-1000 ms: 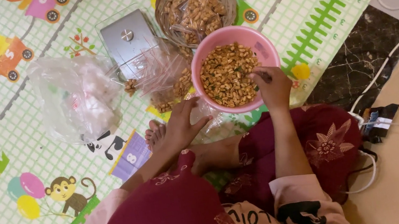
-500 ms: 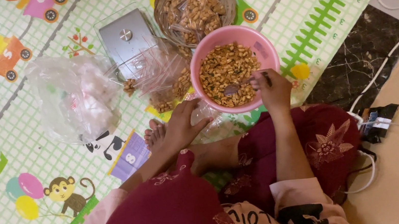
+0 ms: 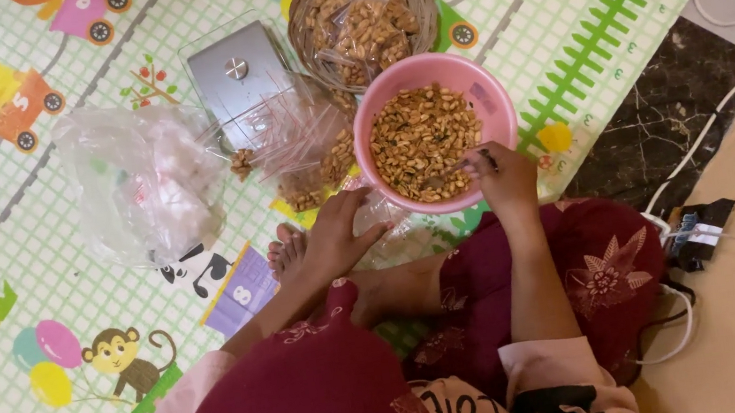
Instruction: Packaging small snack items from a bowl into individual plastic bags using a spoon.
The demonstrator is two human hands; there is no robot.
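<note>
A spoon [image 3: 450,170] is gripped in the right hand [image 3: 504,181], fingers pinched round its handle, with the bowl of the spoon sunk into the roasted peanuts [image 3: 420,138] inside the pink plastic bowl [image 3: 494,105]. The bowl stands on the patterned play mat [image 3: 68,303] just in front of the person's crossed legs. A small clear plastic bag [image 3: 376,220] is held against the mat at the bowl's near rim by the left hand [image 3: 335,232], fingers loosely curled over it; whether it is pinched open cannot be told.

The scooping step is judged to be in hand: a spoonful is being gathered for the bag. For the next move, a level lift of the spoon would be called for, and the bag's mouth would need to be spread beside the rim.

Filled packets [image 3: 308,153] lie just left of the bowl, against a small kitchen scale [image 3: 234,71]. A wicker basket [image 3: 361,13] of packed peanuts sits behind the bowl, and a crumpled clear bag [image 3: 141,175] lies further left.
</note>
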